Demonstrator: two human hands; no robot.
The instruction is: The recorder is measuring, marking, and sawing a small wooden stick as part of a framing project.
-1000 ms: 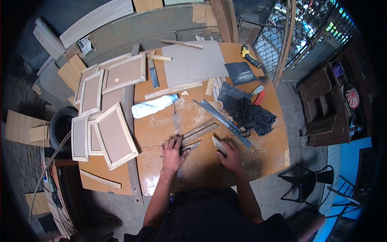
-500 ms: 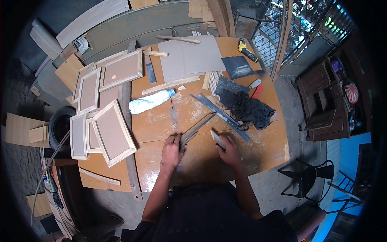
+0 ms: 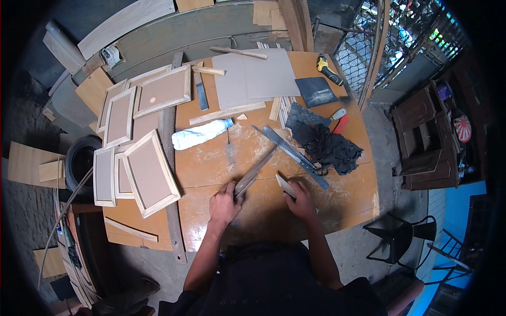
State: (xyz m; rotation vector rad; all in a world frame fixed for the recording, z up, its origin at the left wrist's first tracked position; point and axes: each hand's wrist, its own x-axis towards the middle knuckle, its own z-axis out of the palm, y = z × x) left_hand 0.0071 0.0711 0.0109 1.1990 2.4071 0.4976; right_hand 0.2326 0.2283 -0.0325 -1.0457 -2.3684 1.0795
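My left hand [image 3: 224, 205] is closed around the near end of a dark wooden strip [image 3: 259, 164], which slants away to the right over the worktable [image 3: 211, 168]. In my right hand [image 3: 302, 203] is a small pale flat piece [image 3: 284, 184], its far end sticking out past the fingers; the exact kind cannot be made out. The two hands are a little apart, near the table's front. Just beyond them lie a metal ruler [image 3: 300, 160] and a crumpled black cloth [image 3: 332, 150]. A white plastic bottle with a blue cap [image 3: 200, 135] rests on its side beyond my left hand.
Several wooden frames with brown panels [image 3: 153, 174] lie overlapped at the left, by a long wooden bar [image 3: 172, 210]. Grey board sheets [image 3: 253, 76], a yellow-and-black power tool [image 3: 329, 69] and a putty knife [image 3: 338, 114] are farther back. A black chair [image 3: 398, 239] stands at right.
My left hand has drawn slightly back toward me with the wooden strip, whose far tip has shifted left. The right hand still holds the pale piece. The whole view has shifted a little.
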